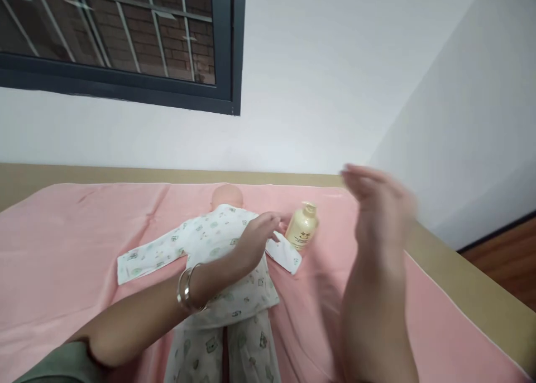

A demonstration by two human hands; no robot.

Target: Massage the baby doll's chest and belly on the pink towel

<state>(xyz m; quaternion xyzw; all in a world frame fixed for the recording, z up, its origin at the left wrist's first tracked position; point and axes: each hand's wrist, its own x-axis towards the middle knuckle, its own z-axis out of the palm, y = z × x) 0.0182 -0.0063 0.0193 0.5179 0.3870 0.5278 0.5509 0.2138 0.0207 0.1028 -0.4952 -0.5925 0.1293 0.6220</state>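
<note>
My left hand (260, 233) reaches over the doll's right side with its fingers stretched toward a pale yellow bottle (303, 226). The fingertips end close beside the bottle; whether they touch it I cannot tell. Leaning slightly, the bottle stands by the cuff of one sleeve. A bald doll (226, 196) lies under my left arm, dressed in a white printed top (213, 238) and matching trousers (205, 349). Its head is turned so that only the bare crown shows. Raised at the right, my right hand (379, 210) is blurred by motion, and its fingers are hard to make out.
A pink blanket (54, 249) covers most of the tan surface (444, 271), with folds on the left. Behind it rises a white wall (310, 92) with a dark-framed window (228, 48). Brown wood (502, 266) shows at the right edge.
</note>
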